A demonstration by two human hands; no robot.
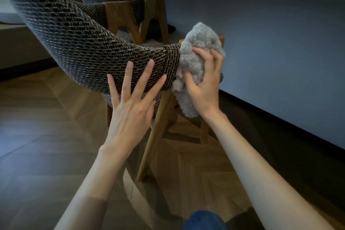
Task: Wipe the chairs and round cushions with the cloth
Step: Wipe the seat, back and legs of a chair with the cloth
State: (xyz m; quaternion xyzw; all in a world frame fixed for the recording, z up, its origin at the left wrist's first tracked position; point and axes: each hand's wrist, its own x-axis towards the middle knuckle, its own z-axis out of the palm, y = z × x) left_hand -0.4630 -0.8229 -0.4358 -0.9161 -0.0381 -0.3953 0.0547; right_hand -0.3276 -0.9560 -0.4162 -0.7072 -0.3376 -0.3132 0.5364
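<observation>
Though bunched, cloth (201,40) within right grip (205,84).

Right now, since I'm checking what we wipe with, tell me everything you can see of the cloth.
The cloth is pale grey and fluffy with a shaggy pile, bunched into a wad. The right hand grips it, pressing it on the chair's wooden frame at the end of the woven upholstery. A loose tail hangs below the hand.

free: floor (46,121) left of chair (74,43) | blocked: wall (280,61) right (close) | second chair (130,15) behind
</observation>
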